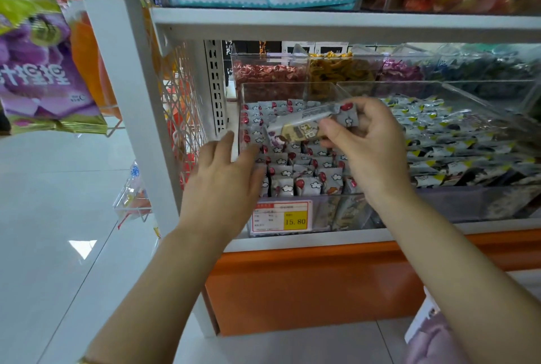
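Your right hand point(369, 144) pinches stacked packets point(304, 129) over the bin point(281, 89); your left hand point(225, 179) lies flat beside it; that loose stack may slide apart.

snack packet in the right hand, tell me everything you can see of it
The snack packet is a small pouch of shiny grey-white film, printed with a red blob and white cloud, plus a tan panel of dark lettering too blurred to read. It lies nearly level, its right end slightly higher, above the clear bin of similar packets. The right hand pinches its right end between thumb and fingers; nothing else touches it. It may be two packets held together.
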A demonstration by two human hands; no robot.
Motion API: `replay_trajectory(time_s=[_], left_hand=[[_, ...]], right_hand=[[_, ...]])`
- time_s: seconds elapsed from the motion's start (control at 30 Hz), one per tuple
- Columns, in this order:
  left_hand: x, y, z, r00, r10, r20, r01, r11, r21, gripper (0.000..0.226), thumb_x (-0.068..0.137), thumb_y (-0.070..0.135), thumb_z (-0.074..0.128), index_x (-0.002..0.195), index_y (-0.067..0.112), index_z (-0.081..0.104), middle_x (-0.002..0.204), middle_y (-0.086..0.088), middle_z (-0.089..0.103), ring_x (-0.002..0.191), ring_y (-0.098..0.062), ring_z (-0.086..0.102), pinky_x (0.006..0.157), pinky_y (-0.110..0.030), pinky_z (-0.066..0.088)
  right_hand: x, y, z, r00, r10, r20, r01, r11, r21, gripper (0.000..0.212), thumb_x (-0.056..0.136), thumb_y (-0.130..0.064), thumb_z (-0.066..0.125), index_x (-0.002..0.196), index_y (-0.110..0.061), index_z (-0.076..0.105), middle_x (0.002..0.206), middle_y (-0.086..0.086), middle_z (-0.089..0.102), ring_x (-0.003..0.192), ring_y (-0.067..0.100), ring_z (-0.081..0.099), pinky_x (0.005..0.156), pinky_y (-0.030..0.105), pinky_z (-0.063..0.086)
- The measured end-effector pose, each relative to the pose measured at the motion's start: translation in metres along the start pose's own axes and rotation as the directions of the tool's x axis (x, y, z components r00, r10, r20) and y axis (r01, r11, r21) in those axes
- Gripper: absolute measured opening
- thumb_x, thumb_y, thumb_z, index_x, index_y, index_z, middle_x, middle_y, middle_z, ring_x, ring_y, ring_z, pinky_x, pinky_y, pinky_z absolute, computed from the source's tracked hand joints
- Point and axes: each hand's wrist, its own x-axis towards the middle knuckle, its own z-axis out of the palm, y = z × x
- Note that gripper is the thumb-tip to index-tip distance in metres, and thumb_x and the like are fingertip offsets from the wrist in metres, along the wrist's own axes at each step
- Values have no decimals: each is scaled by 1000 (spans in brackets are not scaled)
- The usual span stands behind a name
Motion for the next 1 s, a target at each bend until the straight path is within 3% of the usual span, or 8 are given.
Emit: replay_trajectory(time_s=[0.07, 0.2, 0.37, 0.5, 0.63, 0.8, 0.9, 1.0], left_hand=[[1, 1, 2, 999, 27, 29, -28, 998, 47, 47, 97, 43, 28, 140, 27, 38, 153, -8, 22, 138, -28, 17, 103, -49, 33], [2, 0, 0, 998, 33, 48, -31, 999, -43, 46, 97, 42, 29, 136, 24, 43, 152, -8, 24, 138, -26, 16, 106, -49, 29], [1, -6, -12, 997, 61, -50, -72, 966, -250, 36, 95, 31, 42, 128, 22, 53, 141, -7, 41, 131, -28, 32, 97, -40, 36], [2, -13, -14, 997, 10, -75, -35, 939, -341, 39, 93, 26, 50, 131, 18, 44, 131, -6, 50, 120, -24, 44, 87, -29, 33], [2, -17, -11, 999, -19, -26, 8, 935, -354, 46, 95, 30, 48, 137, 18, 36, 136, -8, 47, 122, -24, 46, 92, -31, 37], [4, -19, -13, 999, -50, -16, 40, 922, -386, 46, 95, 33, 47, 138, 18, 35, 134, -7, 50, 118, -24, 50, 91, -34, 42], [5, -19, -13, 999, -50, -22, 37, 919, -391, 45, 95, 32, 46, 137, 17, 37, 133, -8, 51, 117, -25, 51, 91, -35, 43], [6, -20, -13, 997, -52, -48, 29, 919, -394, 45, 96, 33, 45, 137, 17, 38, 132, -8, 51, 116, -24, 51, 90, -35, 43]], right_hand=[[7, 0, 10, 998, -66, 15, 67, 992, -103, 22, 82, -15, 70, 97, -19, 53, 95, 1, 65, 86, 15, 66, 78, 35, 56], [31, -2, 37, 965, -208, 162, 255, 894, -368, 25, 80, -21, 72, 101, -12, 60, 88, -11, 53, 78, -2, 50, 68, 4, 36], [55, 3, 66, 851, -85, 518, 393, 757, -522, 33, 82, -28, 70, 110, -14, 62, 104, -2, 57, 93, 11, 49, 69, 16, 34], [58, 13, 77, 729, 59, 681, 542, 558, -628, 15, 91, -32, 54, 88, -23, 66, 96, -1, 57, 107, 22, 42, 82, 35, 35], [65, 21, 81, 662, 175, 729, 576, 503, -644, 28, 92, -26, 44, 100, -14, 69, 109, 4, 56, 113, 23, 38, 95, 40, 32], [85, 17, 84, 788, 86, 610, 390, 697, -602, 31, 93, -16, 45, 92, 2, 71, 96, 21, 67, 95, 33, 59, 103, 29, 30], [87, 27, 93, 757, 59, 651, 521, 547, -655, 17, 87, -27, 60, 92, -17, 73, 100, 3, 68, 107, 25, 52, 101, 39, 35], [85, 33, 101, 762, 32, 647, 556, 480, -678, 13, 81, -33, 69, 90, -23, 70, 99, -2, 58, 105, 21, 45, 82, 35, 36]])
